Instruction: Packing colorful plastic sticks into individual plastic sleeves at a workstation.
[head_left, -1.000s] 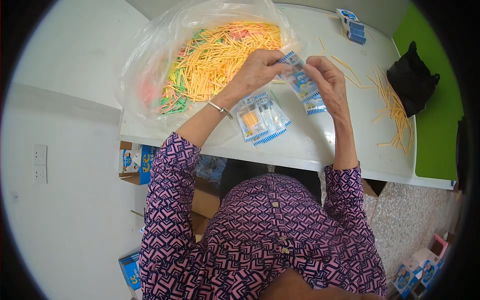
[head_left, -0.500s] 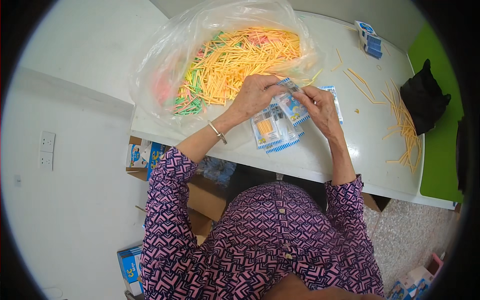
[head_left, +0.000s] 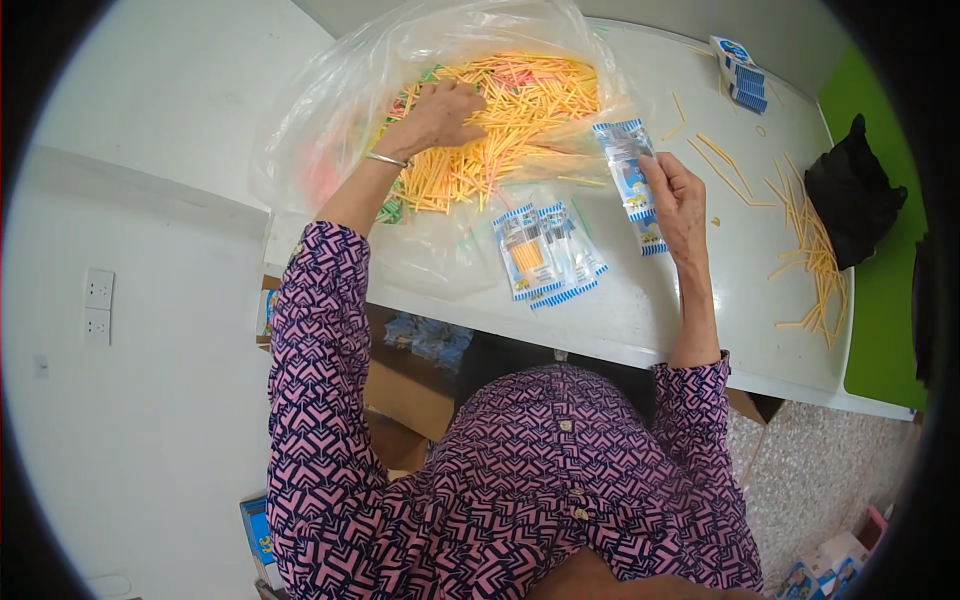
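No words or numbers can be read with certainty. The held packet (head_left: 627, 165) bears blue-and-white print, blurred and partly covered. On the table (head_left: 660, 300), the packets (head_left: 548, 258) carry dark print near their upper ends, too fine to read. The stack (head_left: 741, 78) has a printed blue-and-white top, too small to read. Pale characters stand on a blue box (head_left: 259, 532), lower left; the boxes (head_left: 826, 572), lower right, have blurred blue panels.

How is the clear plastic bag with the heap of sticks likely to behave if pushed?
The clear plastic bag would probably crumple, as its thin walls already wrinkle. Its contents would likely shift: the slender sticks lie loose in a heap. Some might spill, since the bag's mouth gapes wide.
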